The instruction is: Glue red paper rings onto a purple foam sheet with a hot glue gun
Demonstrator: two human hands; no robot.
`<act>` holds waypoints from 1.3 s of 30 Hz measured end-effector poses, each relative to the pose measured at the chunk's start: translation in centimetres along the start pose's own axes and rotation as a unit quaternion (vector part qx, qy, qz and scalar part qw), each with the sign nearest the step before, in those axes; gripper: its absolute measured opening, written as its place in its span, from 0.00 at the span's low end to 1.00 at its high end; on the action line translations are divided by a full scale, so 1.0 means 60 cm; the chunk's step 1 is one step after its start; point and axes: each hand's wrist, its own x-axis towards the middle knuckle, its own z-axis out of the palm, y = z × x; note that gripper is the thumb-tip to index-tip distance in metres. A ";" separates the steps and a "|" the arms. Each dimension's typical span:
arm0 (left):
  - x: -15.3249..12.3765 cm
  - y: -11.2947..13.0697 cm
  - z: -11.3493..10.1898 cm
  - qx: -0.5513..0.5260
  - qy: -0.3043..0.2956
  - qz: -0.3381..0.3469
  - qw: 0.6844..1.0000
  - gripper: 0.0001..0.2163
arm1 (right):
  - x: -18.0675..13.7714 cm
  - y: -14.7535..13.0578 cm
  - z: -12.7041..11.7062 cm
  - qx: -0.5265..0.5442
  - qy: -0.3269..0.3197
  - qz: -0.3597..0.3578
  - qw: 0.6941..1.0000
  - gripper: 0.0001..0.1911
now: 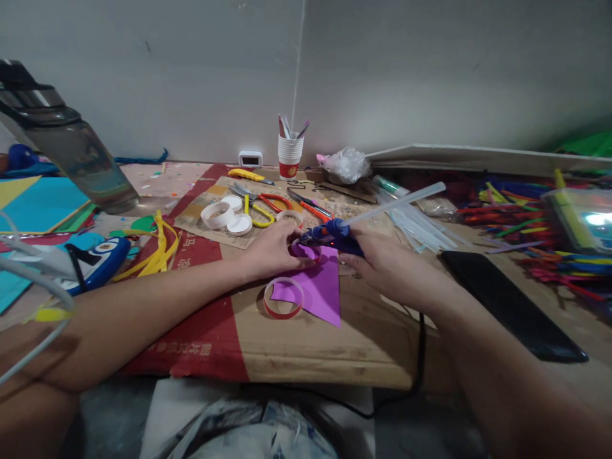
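In my right hand [394, 261] is a blue hot glue gun [337, 236], my fingers wrapped round its handle. A long translucent glue stick [396, 203] juts from its rear, and its nozzle points left. My left hand [270, 252] curls its fingers on a red paper ring [315, 256], just at the nozzle; the fingertips are partly hidden. Under both hands lies a purple foam or paper sheet [327, 290], with a notched left end. A second ring, white inside and red outside [283, 314], stands on its edge in front, partly over the sheet.
Scissors [261, 213], white rings and discs [239, 224], and a yellow cutter [248, 176] lie behind. A stack of paper cups [289, 156] holds pens. A water bottle [81, 140] stands left; a black phone [511, 306] and spare glue sticks [423, 226] lie right. The gun's cord [421, 357] hangs over the front edge.
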 end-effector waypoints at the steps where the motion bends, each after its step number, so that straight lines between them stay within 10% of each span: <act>1: 0.000 0.000 0.000 -0.001 0.001 0.002 1.000 0.23 | 0.000 0.000 0.000 0.004 -0.002 -0.001 1.000 0.20; 39: 0.000 -0.009 0.001 -0.003 0.009 0.016 1.000 0.20 | -0.004 0.010 -0.001 0.002 0.016 0.004 1.000 0.20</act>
